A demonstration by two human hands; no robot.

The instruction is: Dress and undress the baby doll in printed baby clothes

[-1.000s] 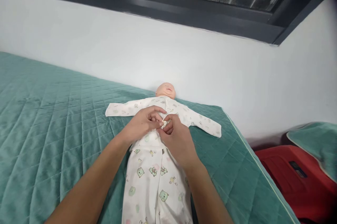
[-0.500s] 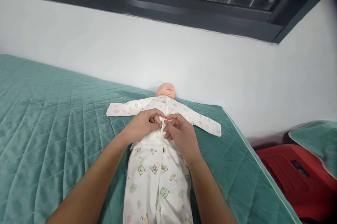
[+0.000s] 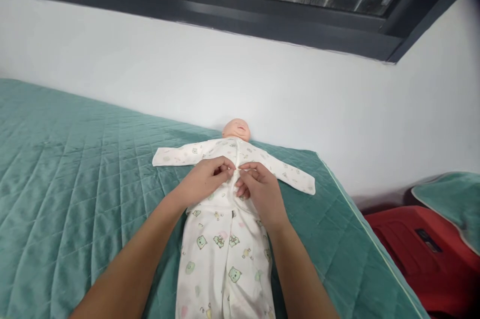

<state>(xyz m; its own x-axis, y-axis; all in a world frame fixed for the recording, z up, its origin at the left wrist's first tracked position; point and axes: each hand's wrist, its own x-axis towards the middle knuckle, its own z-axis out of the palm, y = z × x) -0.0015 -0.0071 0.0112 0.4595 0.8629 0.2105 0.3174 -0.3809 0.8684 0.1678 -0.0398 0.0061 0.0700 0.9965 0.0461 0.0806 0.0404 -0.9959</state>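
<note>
A baby doll (image 3: 236, 129) lies on its back, dressed in a white baby shirt (image 3: 213, 202) printed with small animals. The shirt's sleeves spread out to both sides. Below it are matching white baby pants (image 3: 210, 264). My left hand (image 3: 209, 176) pinches the shirt's front edge at the chest from the left. From the right, my right hand (image 3: 260, 186) pinches the same front opening, its fingertips nearly meeting the left ones. Whatever fastener may be between the fingertips is too small and covered to make out.
A green quilted cover (image 3: 93, 199) lies under the doll, its edge running down on the right. Beyond that edge stands a red plastic object (image 3: 420, 254) with green cloth (image 3: 450, 194) over it. A white wall (image 3: 187, 69) and dark window frame (image 3: 262, 24) are behind.
Both hands stay at the shirt's front. The left fingers have closed a little more and the fingertips have shifted slightly; the doll and clothes lie as before.
</note>
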